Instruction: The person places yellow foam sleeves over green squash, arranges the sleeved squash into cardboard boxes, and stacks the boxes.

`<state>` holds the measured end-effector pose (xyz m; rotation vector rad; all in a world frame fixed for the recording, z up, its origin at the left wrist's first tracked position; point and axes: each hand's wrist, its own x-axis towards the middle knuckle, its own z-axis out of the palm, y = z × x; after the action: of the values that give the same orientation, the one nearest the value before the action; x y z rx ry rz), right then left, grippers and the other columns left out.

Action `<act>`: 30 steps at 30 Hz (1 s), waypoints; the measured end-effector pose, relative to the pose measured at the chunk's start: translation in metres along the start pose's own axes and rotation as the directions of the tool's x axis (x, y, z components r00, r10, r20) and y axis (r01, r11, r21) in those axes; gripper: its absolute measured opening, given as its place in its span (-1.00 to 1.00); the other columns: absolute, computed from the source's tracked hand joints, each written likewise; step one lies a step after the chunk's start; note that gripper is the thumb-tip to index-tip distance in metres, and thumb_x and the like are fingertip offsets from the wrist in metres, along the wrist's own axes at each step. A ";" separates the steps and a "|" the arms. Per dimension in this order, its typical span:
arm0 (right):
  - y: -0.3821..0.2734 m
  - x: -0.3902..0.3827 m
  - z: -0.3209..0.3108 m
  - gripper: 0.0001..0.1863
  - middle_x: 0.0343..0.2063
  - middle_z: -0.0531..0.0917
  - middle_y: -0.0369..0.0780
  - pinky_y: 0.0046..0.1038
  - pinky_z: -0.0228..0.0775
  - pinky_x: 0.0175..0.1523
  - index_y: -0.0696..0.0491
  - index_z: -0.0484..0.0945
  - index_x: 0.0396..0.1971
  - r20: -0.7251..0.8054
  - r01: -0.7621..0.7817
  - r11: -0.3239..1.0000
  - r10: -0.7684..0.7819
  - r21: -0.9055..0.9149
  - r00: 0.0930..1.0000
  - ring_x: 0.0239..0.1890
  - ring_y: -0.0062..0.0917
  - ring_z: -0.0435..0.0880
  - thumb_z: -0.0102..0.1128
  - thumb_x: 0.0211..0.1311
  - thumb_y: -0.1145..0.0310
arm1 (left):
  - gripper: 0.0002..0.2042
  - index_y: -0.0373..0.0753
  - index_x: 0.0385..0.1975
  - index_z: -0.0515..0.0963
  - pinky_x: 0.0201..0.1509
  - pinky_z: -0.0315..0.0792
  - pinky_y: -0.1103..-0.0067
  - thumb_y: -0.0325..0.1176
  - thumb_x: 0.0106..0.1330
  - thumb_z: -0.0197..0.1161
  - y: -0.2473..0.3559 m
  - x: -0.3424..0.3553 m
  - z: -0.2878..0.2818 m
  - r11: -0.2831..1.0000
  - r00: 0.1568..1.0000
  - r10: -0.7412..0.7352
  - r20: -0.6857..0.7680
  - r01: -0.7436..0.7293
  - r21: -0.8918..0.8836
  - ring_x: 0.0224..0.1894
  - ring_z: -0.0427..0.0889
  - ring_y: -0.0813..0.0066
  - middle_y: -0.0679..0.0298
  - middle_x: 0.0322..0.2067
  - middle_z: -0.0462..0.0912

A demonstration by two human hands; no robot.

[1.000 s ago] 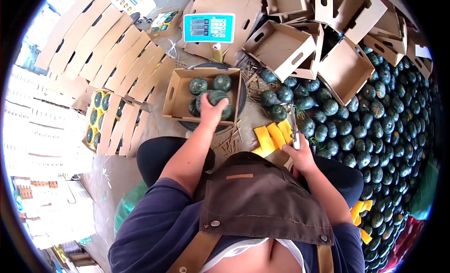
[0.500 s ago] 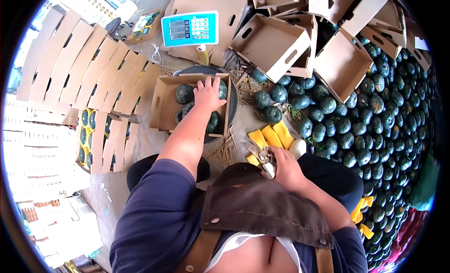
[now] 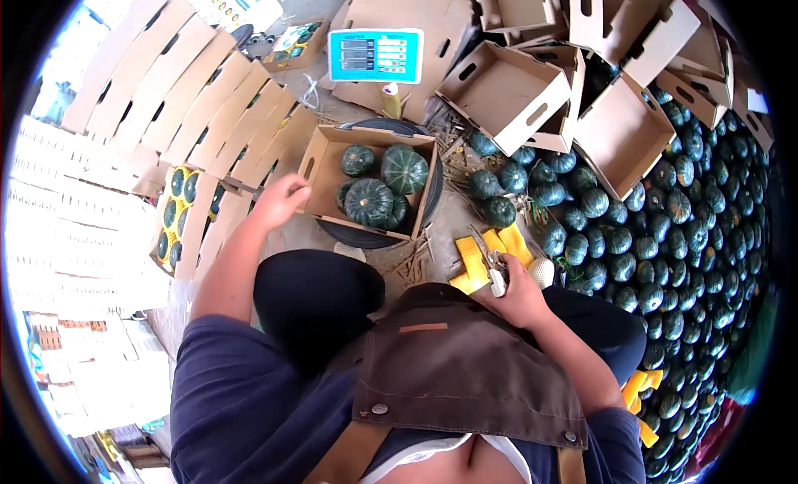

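Observation:
A cardboard box (image 3: 328,209) with several dark green pumpkins (image 3: 368,203) in it rests on a round black base (image 3: 366,236) in front of me. My left hand (image 3: 284,197) is beside the box's left wall, its fingers curled together with the tips close to the wall. Whether they grip anything is hidden. In my right hand (image 3: 519,294), over my right thigh, is a pair of pruning shears (image 3: 496,280) with pale handles, the metal blades pointing up and left. Yellow cloth pieces (image 3: 472,261) lie just beyond the shears.
A blue-faced scale display (image 3: 376,56) stands behind the box. Stacked cartons (image 3: 191,101) rise at the left, some holding pumpkins in yellow netting (image 3: 171,209). Discarded boxes (image 3: 507,93) lie at the back right, beside a large pumpkin heap (image 3: 657,234).
My left hand has withdrawn from over the pumpkins to the box's left side, uncovering them. My right hand still holds the shears. The whole view has shifted somewhat.

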<state>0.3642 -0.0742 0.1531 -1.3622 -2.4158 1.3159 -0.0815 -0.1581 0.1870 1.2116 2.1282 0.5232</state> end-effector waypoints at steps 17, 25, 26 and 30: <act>0.002 0.049 0.008 -0.17 -0.08 0.44 0.05 -0.34 0.30 0.06 0.20 0.13 0.11 0.038 -0.179 0.982 0.177 0.061 0.984 -0.02 -0.17 0.47 0.35 -0.12 0.15 | -0.72 -0.26 -0.13 0.46 -0.06 0.39 0.54 -0.25 0.24 0.11 -0.237 -0.121 0.237 0.652 0.645 -0.755 -0.120 0.718 -0.243 -0.15 0.53 0.45 0.18 -0.23 0.57; -0.016 0.096 0.016 -0.17 -0.06 0.42 0.06 -0.34 0.28 0.09 0.21 0.13 0.10 0.162 -0.318 0.948 0.310 0.021 0.937 0.01 -0.17 0.44 0.33 -0.11 0.12 | -0.72 -0.27 -0.13 0.46 -0.06 0.39 0.56 -0.25 0.24 0.11 -0.251 -0.102 0.206 0.629 0.626 -0.775 -0.081 0.754 -0.190 -0.16 0.53 0.47 0.19 -0.24 0.57; -0.022 0.097 0.019 -0.18 -0.06 0.41 0.06 -0.34 0.27 0.10 0.21 0.14 0.09 0.171 -0.330 0.943 0.319 0.041 0.932 0.02 -0.17 0.43 0.33 -0.11 0.12 | -0.72 -0.28 -0.13 0.46 -0.06 0.39 0.56 -0.25 0.24 0.11 -0.252 -0.102 0.199 0.629 0.626 -0.776 -0.082 0.756 -0.180 -0.16 0.53 0.47 0.19 -0.25 0.57; -0.052 0.093 0.036 -0.20 -0.06 0.41 0.05 -0.32 0.25 0.11 0.21 0.18 0.07 0.096 -0.295 0.945 0.283 0.143 0.954 0.03 -0.15 0.41 0.33 -0.14 0.13 | -0.72 -0.28 -0.13 0.46 -0.06 0.39 0.57 -0.25 0.24 0.11 -0.256 -0.086 0.171 0.677 0.675 -0.734 -0.077 0.720 -0.152 -0.17 0.53 0.48 0.20 -0.25 0.57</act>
<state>0.2577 -0.0422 0.1374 -1.6998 -2.1606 1.6100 -0.0893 -0.3547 -0.0645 0.1782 2.4236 0.3405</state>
